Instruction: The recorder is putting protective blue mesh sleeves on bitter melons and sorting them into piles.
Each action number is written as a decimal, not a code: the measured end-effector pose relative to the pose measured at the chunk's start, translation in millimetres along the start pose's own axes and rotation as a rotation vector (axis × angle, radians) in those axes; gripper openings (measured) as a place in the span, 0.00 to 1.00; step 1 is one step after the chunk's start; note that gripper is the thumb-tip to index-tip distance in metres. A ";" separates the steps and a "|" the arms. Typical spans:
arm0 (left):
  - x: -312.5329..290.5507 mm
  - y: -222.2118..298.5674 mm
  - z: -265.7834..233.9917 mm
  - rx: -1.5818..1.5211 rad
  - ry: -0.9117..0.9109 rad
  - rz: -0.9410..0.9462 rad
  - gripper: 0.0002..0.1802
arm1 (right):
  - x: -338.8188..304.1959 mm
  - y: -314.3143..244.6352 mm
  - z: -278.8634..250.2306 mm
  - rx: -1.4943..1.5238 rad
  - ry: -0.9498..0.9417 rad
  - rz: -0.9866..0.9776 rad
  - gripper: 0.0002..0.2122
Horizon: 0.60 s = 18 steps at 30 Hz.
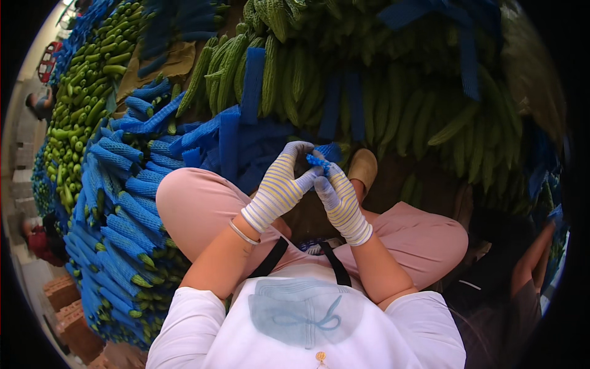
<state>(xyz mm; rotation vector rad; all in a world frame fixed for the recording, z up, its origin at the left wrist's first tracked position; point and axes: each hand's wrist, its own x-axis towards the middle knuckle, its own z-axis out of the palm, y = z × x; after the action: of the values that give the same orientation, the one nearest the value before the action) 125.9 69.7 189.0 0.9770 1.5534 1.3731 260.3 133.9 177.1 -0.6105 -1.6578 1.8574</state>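
Both my hands wear white gloves with yellow and grey stripes, and they meet above my crossed legs. Between them is a blue foam net sleeve (327,151), its near end bunched at the fingertips. My left hand (279,187) pinches it from the left, thumb toward the right glove. My right hand (342,206) has its fingers closed on the same sleeve. Whether a melon is inside it, I cannot tell. Just beyond my left hand lies a heap of flat blue net sleeves (236,147). Bare green bitter melons (268,77) are stacked beyond the sleeves.
Bitter melons in blue nets (126,237) are piled at my left. Farther left is a heap of smooth green vegetables (86,101). A dark stack of bitter melons (418,117) rises at far right. Another person's arm (533,255) shows at the right edge.
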 end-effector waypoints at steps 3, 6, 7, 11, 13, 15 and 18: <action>-4.5 5.5 5.1 0.096 0.022 -0.053 0.20 | -7.1 17.3 -3.8 -0.050 0.010 -0.031 0.21; -7.8 2.8 -0.4 0.087 0.037 -0.090 0.21 | -10.0 5.6 3.4 0.136 0.053 0.084 0.21; -8.9 1.0 -2.1 0.011 0.039 -0.095 0.21 | -10.3 -0.5 5.5 0.255 0.077 0.160 0.21; -9.4 10.3 3.4 -0.247 0.090 0.019 0.20 | 0.5 8.1 -8.2 0.322 0.131 0.289 0.19; -11.1 15.4 -3.8 -0.255 0.069 0.005 0.20 | 1.2 21.4 -20.5 0.292 0.143 0.300 0.18; -13.9 26.7 -10.5 -0.273 0.045 -0.066 0.20 | 3.0 26.6 -30.6 0.226 0.118 0.333 0.15; -15.9 14.6 -10.5 -0.123 0.091 -0.102 0.20 | 5.0 25.2 -23.5 0.098 0.139 0.383 0.12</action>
<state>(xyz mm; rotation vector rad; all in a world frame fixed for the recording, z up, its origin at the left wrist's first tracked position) 122.2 52.7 205.6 0.7597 1.5447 1.4396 269.5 152.7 149.2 -1.0487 -1.4239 2.0902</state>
